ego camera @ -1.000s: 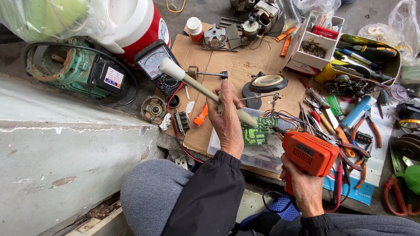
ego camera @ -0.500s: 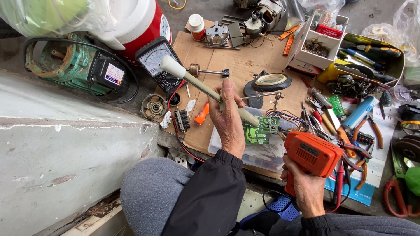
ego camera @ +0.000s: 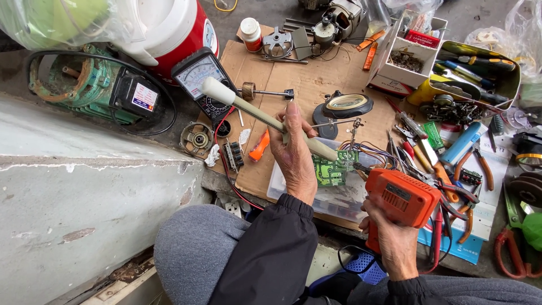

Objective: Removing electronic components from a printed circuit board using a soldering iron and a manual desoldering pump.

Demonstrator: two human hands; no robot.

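My left hand (ego camera: 294,151) grips a long cream-coloured tool (ego camera: 248,110) like a pen, its white end pointing up left and its tip down at a small green circuit board (ego camera: 332,168). The board is clamped on a stand above a clear plastic box (ego camera: 339,197). My right hand (ego camera: 390,240) holds an orange pistol-shaped soldering gun (ego camera: 402,197), whose nose points at the board's right edge, among coloured wires (ego camera: 372,151).
A black dial meter (ego camera: 202,79) lies on brown cardboard (ego camera: 305,79). A magnifier on a stand (ego camera: 345,106) sits behind the board. Pliers, screwdrivers and cutters (ego camera: 451,164) crowd the right. A green motor (ego camera: 84,85) and a red and white jug (ego camera: 175,28) stand at left, above a concrete ledge (ego camera: 84,181).
The view has shifted slightly. Both hands stay at the board, with the cream tool and the orange gun held as before.
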